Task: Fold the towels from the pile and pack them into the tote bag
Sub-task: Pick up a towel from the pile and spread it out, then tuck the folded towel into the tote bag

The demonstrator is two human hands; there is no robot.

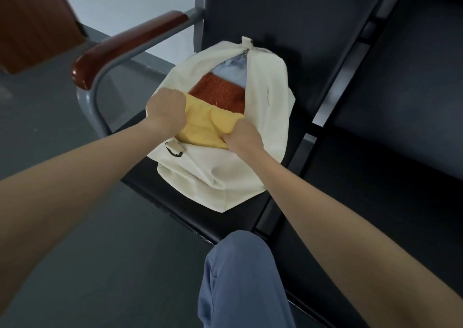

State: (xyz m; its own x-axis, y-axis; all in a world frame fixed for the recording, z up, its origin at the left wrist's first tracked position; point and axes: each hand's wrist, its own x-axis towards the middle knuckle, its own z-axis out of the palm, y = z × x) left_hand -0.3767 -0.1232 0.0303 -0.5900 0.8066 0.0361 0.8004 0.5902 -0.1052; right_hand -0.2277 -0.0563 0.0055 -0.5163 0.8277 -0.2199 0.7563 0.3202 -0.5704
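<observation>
We see the left hand (166,109) and right hand (244,137) each gripping the soft, light yellow towel (205,124) by its ends, pressing it into the limp tote bag (265,97).

Left hand (166,109) and right hand (244,137) gripping yellow towel (205,124), white tote bag (220,174) on black seat (190,209)

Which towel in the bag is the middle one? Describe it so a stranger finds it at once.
Find the black padded chair seat with the white canvas tote bag on it. Inside its open mouth three towels lie in a row. The rust-orange nubby towel sits between the yellow towel, which both hands grip, and the pale blue towel by the zipper.
</observation>
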